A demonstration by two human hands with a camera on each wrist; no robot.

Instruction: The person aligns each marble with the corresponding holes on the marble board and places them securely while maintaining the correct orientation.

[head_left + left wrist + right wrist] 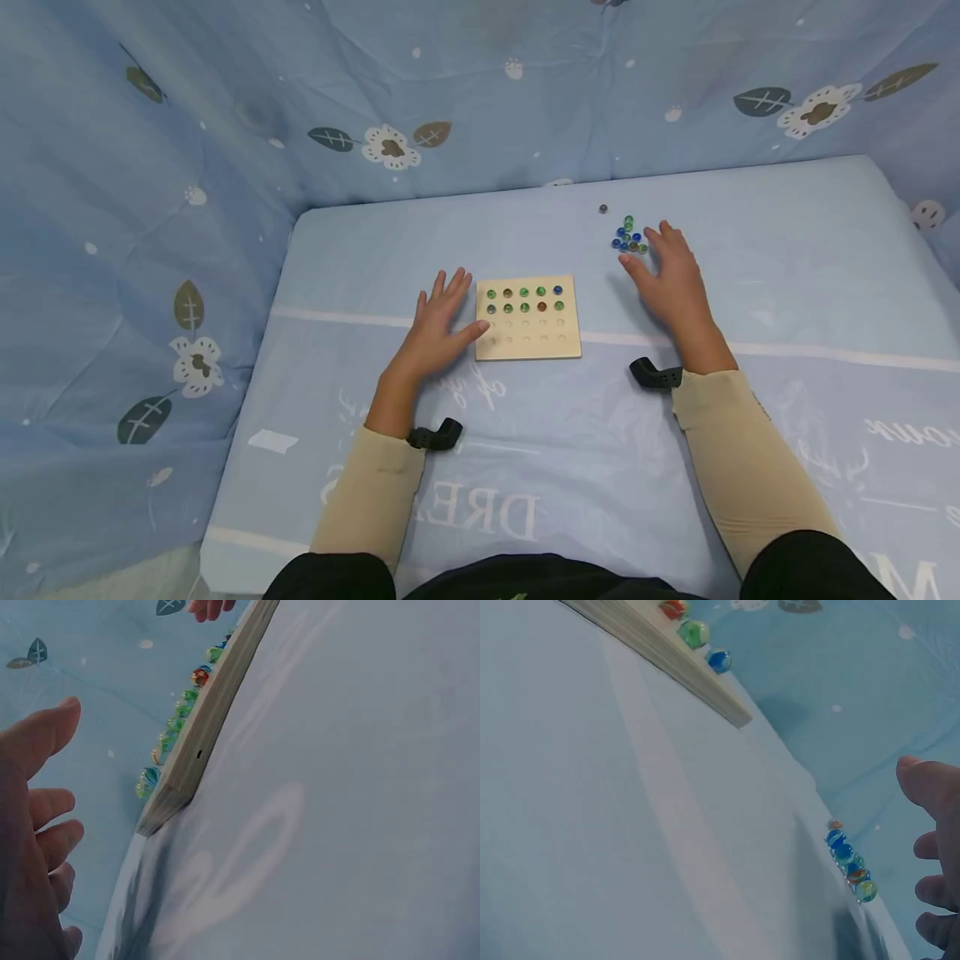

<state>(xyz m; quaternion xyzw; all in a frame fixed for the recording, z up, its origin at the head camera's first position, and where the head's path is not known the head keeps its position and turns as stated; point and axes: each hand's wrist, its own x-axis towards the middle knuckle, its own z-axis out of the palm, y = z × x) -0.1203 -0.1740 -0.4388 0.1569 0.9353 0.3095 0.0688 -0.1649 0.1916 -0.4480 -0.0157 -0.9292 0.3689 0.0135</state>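
A pale wooden board [528, 350] with rows of shallow round hollows lies on the table. Glass marbles, green, brown and blue, sit in its two far rows; the two near rows hold none. My left hand [438, 333] is spread at the board's left edge, its thumb over that edge; whether it touches, I cannot tell. To the right, my right hand [675, 279] hovers with fingers spread beside a loose cluster of marbles [627, 237]. Nothing is between its fingers. In the right wrist view the cluster [849, 862] lies apart from the thumb [922, 780].
One dark marble [603, 208] lies alone beyond the cluster. A pale blue printed cloth [480, 467] covers the table, and a flowered curtain [487, 100] hangs behind its far edge. Black wrist cameras [438, 435] sit on both forearms.
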